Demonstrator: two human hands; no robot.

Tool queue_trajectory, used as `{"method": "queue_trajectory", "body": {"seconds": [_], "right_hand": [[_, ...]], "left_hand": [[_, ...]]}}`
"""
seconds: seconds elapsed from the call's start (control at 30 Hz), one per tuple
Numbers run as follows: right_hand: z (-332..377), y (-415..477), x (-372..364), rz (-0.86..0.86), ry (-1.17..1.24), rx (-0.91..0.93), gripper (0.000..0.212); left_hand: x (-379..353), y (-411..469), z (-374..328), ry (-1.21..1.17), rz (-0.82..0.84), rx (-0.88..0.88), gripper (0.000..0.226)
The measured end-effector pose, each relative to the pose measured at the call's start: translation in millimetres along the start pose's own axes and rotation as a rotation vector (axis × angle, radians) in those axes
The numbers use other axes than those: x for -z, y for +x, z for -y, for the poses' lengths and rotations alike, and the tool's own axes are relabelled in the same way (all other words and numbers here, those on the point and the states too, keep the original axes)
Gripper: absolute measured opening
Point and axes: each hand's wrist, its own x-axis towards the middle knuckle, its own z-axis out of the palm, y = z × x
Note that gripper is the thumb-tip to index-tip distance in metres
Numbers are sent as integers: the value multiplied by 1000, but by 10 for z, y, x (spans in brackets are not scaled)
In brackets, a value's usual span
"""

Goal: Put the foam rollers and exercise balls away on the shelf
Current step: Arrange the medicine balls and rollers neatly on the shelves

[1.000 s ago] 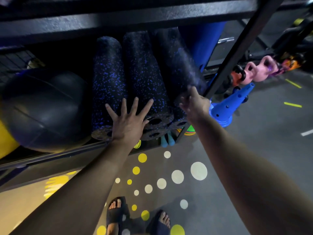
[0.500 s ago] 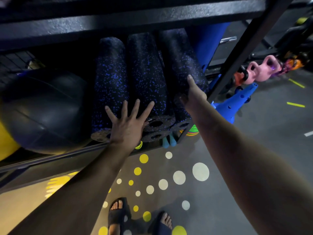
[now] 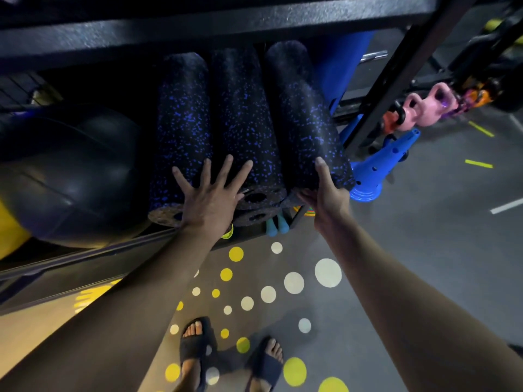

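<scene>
Rollers [image 3: 243,123] lay side by side on the shelf [image 3: 85,254] at centre frame, left hand [image 3: 210,199] pressing them with spread fingers, right hand [image 3: 328,199] gripping the rightmost roller [image 3: 305,123] by its overhanging end, which could have rolled off if released crooked.

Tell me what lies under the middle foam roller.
A lower roller shows only its holed end beneath the middle foam roller; its length and whatever lies below are covered.
</scene>
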Motion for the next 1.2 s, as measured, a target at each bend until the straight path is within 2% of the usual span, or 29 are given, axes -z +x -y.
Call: {"method": "queue_trajectory", "body": {"seconds": [0.1, 0.17, 0.33, 0.43, 0.6, 0.8, 0.87, 0.97, 1.07, 1.13, 1.17, 1.2], "right_hand": [[-33, 28, 96, 26, -49, -7, 37], [-15, 99, 99, 60, -62, -14, 34], [-22, 217, 116, 123, -56, 5, 53], [-3, 309, 114, 142, -69, -5, 61], [27, 407, 119, 166, -75, -32, 73], [-6, 403, 108, 151, -43, -12, 85], [-8, 384, 118, 123, -55, -12, 81], [26, 364, 137, 155, -156, -18, 61], [81, 205, 89, 96, -210, -52, 45], [85, 110, 74, 14, -367, 51, 63], [106, 63, 100, -34, -487, 112, 75], [141, 11, 137, -55, -635, 186, 78]], "left_hand": [[28, 8, -39, 4, 0, -11, 72], [36, 54, -50, 8, 2, -32, 73], [-13, 186, -174, -127, -52, -203, 70], [-57, 200, -255, -237, -64, -210, 71], [-54, 189, -252, -194, -78, -193, 93], [103, 103, -279, -119, -9, -207, 92], [130, 87, -292, -113, -3, -200, 93], [154, 89, -334, -136, 24, -180, 94], [234, 104, -325, -205, 94, -155, 97], [295, 93, -276, -298, 137, -174, 94], [332, 69, -241, -351, 116, -175, 89], [369, 32, -181, -413, 57, -145, 82]]}}
